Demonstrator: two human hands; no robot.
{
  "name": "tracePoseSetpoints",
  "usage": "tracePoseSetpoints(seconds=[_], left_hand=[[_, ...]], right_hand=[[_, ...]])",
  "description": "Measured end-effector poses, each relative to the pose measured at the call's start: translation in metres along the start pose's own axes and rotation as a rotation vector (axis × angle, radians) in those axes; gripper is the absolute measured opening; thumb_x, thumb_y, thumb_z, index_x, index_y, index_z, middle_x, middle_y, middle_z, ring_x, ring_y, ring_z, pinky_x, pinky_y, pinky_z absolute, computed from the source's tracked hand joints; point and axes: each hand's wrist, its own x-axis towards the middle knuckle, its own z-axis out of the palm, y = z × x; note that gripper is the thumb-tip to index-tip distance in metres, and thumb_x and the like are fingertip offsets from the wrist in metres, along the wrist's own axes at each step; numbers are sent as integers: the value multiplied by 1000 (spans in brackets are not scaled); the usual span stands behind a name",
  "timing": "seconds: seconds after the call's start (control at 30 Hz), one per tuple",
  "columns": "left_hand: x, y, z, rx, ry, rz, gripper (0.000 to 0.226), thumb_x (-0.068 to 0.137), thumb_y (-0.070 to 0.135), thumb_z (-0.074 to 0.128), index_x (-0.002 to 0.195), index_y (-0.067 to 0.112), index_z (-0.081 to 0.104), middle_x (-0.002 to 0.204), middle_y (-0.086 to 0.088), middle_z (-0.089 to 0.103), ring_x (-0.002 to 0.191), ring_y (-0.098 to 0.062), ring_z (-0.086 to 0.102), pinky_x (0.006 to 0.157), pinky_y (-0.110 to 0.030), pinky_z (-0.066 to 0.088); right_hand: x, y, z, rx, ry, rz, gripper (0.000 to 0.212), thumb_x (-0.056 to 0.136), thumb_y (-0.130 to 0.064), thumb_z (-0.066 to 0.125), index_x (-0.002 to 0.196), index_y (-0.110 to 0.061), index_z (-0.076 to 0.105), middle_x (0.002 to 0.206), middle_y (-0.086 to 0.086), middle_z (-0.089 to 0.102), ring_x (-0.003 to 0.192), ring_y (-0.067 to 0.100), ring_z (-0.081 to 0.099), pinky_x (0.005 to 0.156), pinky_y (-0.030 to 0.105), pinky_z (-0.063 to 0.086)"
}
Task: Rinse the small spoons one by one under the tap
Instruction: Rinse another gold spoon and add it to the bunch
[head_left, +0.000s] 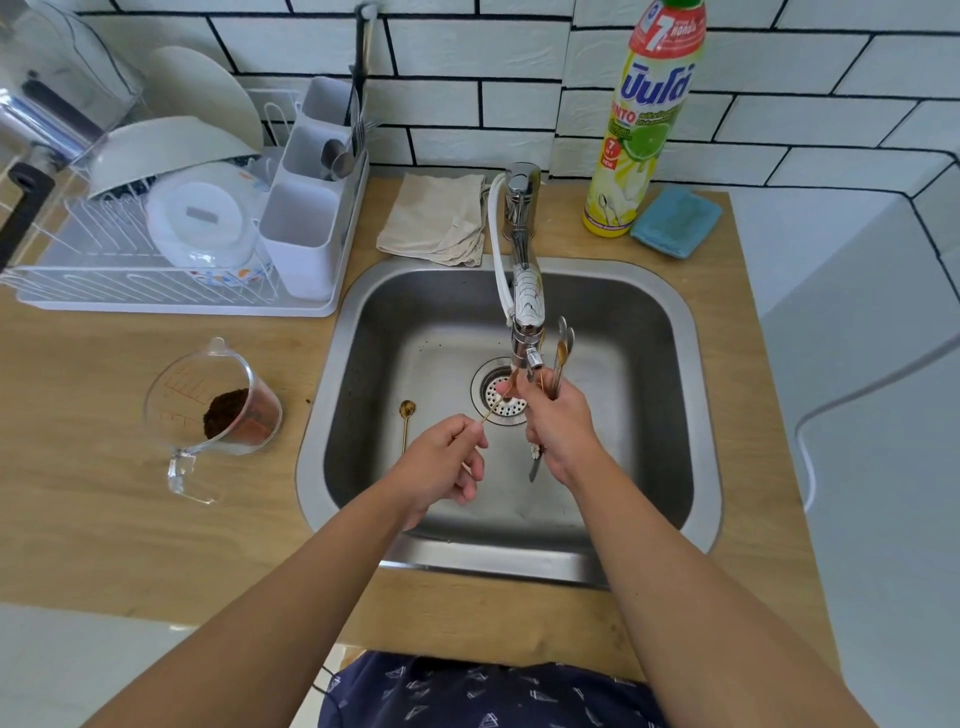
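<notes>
Over the steel sink (691, 415), my left hand (447, 462) pinches the thin handle of a small gold spoon (493, 408), whose bowl end reaches under the tap spout (527, 353) above the drain (501, 395). My right hand (558, 421) is beside the spout, shut on a bunch of small spoons (563, 353) that stick up past its fingers; its fingertips touch the spoon under the tap. Handles poke out below this hand. Another gold spoon (406, 423) lies on the sink floor to the left.
A measuring jug with dark grounds (223, 410) stands on the wooden counter left of the sink. A dish rack (156, 228) with bowls and a cutlery holder fills the back left. Behind the sink lie a folded cloth (434, 221), a dish soap bottle (644, 119) and a blue sponge (675, 221).
</notes>
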Motion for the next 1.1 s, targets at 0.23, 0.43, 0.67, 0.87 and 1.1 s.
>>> tracePoseSetpoints(seconds=[0.23,0.43,0.67,0.87,1.1], left_hand=[[0,-2,2,-159,-49,-8,31,106,37,45,103,12,62,69,-2,58,41,-12,43,43,-23,37],[15,6,8,-242,9,4,25,105,28,50,108,9,67,68,3,57,45,-8,40,46,-20,36],[43,34,40,-183,139,66,19,105,22,45,100,14,62,74,2,60,49,-7,52,51,-22,38],[59,47,65,-319,211,10,26,106,25,46,87,12,57,49,10,48,47,-8,37,43,-17,31],[52,38,55,-301,135,96,16,101,23,60,98,8,64,64,1,64,51,-11,60,54,-25,42]], right_hand=[[-1,-2,2,74,21,73,23,105,-33,58,101,-17,75,94,2,81,42,6,24,40,19,26],[-6,-3,-1,11,-55,68,24,98,-30,70,82,-15,80,64,-1,63,43,8,23,40,21,23],[1,-15,-26,196,230,23,32,100,-32,67,75,-20,81,85,3,76,39,3,27,38,19,26],[-2,-16,-36,223,298,15,35,103,-30,63,73,-22,79,92,2,81,38,3,25,40,20,24],[-3,-12,-31,259,314,48,29,102,-29,65,76,-19,75,86,3,78,39,5,26,39,20,25]])
